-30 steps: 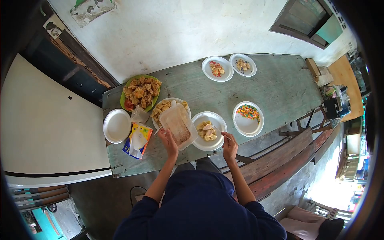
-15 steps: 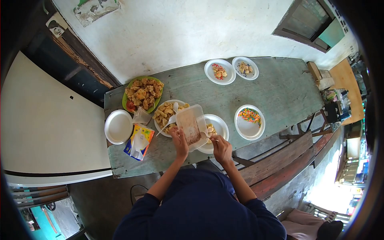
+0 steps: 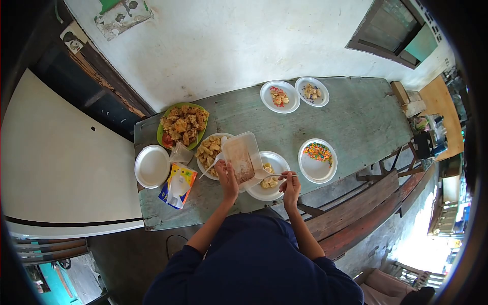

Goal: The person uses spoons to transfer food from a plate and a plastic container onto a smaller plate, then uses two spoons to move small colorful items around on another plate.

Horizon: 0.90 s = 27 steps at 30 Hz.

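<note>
My left hand [image 3: 228, 181] is closed on the near left edge of a clear plastic food container [image 3: 241, 147], which has reddish-brown bits at its near end. A spoon [image 3: 262, 174] is pinched in my right hand [image 3: 290, 187], its bowl at the container's right edge. Partly under the container stands a white plate [image 3: 282, 158] with pale food pieces [image 3: 269, 182]. To the left, another white plate holds a heap of pale yellowish pieces [image 3: 208, 151], and a white plastic spoon [image 3: 205, 172] sticks out of it beside my left hand.
Fried food [image 3: 181, 125] fills a green plate at the back left. A white plate stack [image 3: 152, 166], a tissue pack [image 3: 177, 186] and a clear cup [image 3: 181, 152] stand left. Colourful sprinkles [image 3: 317, 153] lie in a right-hand plate. Two topped plates [image 3: 291, 104] stand by the wall.
My right hand has moved slightly right and down, drawing the spoon back so more of its bowl and handle shows. The container stays tilted in my left hand. The view has shifted slightly.
</note>
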Each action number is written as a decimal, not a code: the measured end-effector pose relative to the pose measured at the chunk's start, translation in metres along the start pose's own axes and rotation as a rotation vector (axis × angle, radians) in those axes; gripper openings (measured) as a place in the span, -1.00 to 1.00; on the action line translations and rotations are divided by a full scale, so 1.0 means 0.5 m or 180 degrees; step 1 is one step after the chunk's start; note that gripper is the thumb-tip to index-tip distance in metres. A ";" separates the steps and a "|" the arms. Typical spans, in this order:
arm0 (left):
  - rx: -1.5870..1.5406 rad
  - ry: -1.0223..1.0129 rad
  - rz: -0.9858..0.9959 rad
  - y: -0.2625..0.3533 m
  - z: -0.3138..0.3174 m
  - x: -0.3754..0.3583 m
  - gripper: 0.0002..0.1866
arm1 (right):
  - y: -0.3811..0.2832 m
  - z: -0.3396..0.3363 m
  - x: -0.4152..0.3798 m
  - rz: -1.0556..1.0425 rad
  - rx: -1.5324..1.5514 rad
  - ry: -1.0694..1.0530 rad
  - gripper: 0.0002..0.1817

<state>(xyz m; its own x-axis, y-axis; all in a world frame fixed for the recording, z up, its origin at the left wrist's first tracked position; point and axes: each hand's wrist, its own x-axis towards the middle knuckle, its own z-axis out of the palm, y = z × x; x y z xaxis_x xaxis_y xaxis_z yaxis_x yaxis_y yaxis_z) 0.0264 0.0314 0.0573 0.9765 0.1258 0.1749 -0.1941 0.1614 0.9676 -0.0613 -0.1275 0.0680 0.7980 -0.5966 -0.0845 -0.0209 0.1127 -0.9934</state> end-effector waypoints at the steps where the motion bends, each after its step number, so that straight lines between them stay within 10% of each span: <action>1: -0.0021 0.0017 0.0111 -0.004 0.001 0.005 -0.73 | 0.001 -0.004 0.004 0.0098 0.0191 0.0043 -0.69; 27: 0.0201 0.0400 -0.0001 -0.019 -0.071 0.014 -0.69 | 0.002 -0.054 -0.023 -0.0498 -0.0965 0.0277 -0.70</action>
<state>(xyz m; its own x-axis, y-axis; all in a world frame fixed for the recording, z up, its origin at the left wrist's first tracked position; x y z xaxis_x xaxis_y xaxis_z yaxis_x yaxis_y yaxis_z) 0.0319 0.0656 0.0429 0.9564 0.2481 0.1544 -0.1838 0.1000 0.9779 -0.0868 -0.1419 0.0661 0.7517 -0.6550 0.0774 -0.0905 -0.2187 -0.9716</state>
